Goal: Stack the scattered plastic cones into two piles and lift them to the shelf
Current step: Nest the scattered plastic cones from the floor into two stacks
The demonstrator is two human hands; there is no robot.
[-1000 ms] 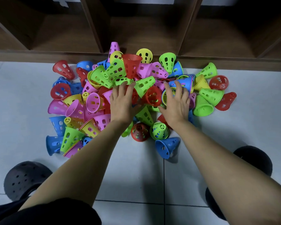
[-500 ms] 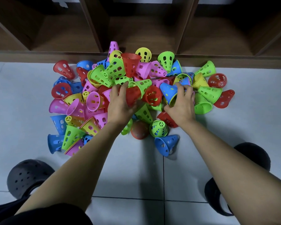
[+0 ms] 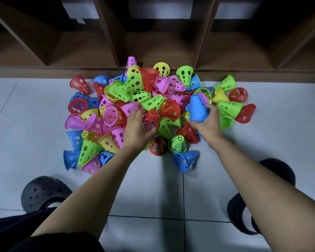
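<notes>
Head camera, steeply down, close over cones (image 3: 153,102)

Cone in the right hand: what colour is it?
Blue. The cone gripped by the right hand shows best in the head view.

cones (image 3: 154,101): red, blue, green, yellow, pink, perforated; floor (image 3: 144,188): pale grey; shelf (image 3: 171,44): brown; clogs (image 3: 42,191): black

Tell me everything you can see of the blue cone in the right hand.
The blue cone looks like smooth plastic, with small slots in its wall. The right hand grips its wide end, holding it over the pile. Its narrow end points away toward the shelf. A pink cone sits against its upper right side.
</notes>
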